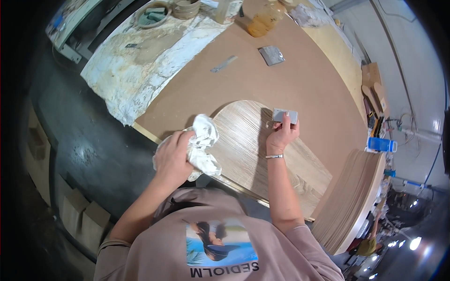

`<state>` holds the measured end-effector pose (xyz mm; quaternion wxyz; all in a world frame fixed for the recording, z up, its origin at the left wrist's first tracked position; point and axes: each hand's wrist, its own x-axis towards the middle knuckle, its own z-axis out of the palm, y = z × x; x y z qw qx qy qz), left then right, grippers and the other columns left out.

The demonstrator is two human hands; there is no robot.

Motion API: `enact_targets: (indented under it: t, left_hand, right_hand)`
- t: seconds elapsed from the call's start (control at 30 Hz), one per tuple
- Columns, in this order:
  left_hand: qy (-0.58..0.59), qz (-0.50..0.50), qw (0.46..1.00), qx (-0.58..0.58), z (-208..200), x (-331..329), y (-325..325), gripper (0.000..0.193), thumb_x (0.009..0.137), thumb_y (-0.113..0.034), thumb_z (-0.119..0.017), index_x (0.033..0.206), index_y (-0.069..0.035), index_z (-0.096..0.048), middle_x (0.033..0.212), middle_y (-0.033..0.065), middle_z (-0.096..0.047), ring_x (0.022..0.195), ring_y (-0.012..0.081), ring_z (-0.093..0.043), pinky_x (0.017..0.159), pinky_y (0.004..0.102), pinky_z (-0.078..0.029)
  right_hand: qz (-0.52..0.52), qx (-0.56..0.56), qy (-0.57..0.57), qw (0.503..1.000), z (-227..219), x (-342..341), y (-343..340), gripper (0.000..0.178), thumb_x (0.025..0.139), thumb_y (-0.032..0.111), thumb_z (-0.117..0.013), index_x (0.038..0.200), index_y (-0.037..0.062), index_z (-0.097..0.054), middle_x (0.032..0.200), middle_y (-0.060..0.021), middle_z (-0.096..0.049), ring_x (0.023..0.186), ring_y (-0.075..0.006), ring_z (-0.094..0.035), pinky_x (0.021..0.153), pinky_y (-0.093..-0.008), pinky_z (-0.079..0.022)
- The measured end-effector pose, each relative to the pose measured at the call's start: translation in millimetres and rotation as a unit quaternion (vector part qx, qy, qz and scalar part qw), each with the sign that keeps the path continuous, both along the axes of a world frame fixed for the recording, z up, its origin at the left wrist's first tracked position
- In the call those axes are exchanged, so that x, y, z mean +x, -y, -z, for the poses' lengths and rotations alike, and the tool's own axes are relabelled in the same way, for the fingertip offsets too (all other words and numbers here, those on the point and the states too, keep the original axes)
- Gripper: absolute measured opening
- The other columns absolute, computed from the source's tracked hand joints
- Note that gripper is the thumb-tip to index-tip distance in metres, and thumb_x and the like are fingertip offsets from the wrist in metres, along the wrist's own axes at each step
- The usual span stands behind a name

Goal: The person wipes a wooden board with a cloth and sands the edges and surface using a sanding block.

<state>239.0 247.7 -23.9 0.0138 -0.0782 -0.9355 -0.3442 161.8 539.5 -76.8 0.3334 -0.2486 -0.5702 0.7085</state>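
Note:
A wood-grain board with a rounded end lies across the near edge of the brown table. My left hand is closed around a crumpled white cloth at the board's left side. Over the board's right part, my right hand grips a small flat grey block, its thumb pressed on the face. The block looks like a sanding pad and is held up in view; whether it touches the board I cannot tell.
Farther back lie another grey pad and a thin metal blade. A jar of amber liquid stands beyond them. Stained white sheeting with a bowl covers the left. Stacked boards and a blue container are right.

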Motion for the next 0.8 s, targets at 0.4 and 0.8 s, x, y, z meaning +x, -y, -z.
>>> enact_targets:
  t: [0.4, 0.8]
  left_hand:
    - [0.060, 0.098, 0.983, -0.146, 8.8, -82.5, -49.1, 0.025, 0.081, -0.021, -0.067, 0.104, -0.011, -0.067, 0.097, 0.0146, -0.069, 0.090, 0.0358, -0.067, 0.077, 0.0473, -0.052]
    - [0.014, 0.121, 0.963, -0.239, 1.4, -65.5, -50.5, 0.016, 0.077, -0.012, -0.064, 0.093, -0.011, -0.066, 0.092, 0.0122, -0.066, 0.086, 0.0347, -0.067, 0.070, 0.0489, -0.052]
  right_hand:
    - [-0.020, 0.015, -0.002, 1.000, 1.1, 2.2, 2.9, 0.014, 0.089, 0.012, -0.071, 0.091, 0.0031, -0.060, 0.075, 0.0001, -0.058, 0.054, -0.0049, -0.046, 0.047, -0.0206, -0.038]
    - [-0.066, -0.010, 0.029, 0.997, -6.2, 6.0, 3.9, 0.019, 0.088, 0.009, -0.068, 0.100, -0.0032, -0.060, 0.090, -0.0055, -0.064, 0.077, -0.0105, -0.059, 0.065, -0.0269, -0.052]
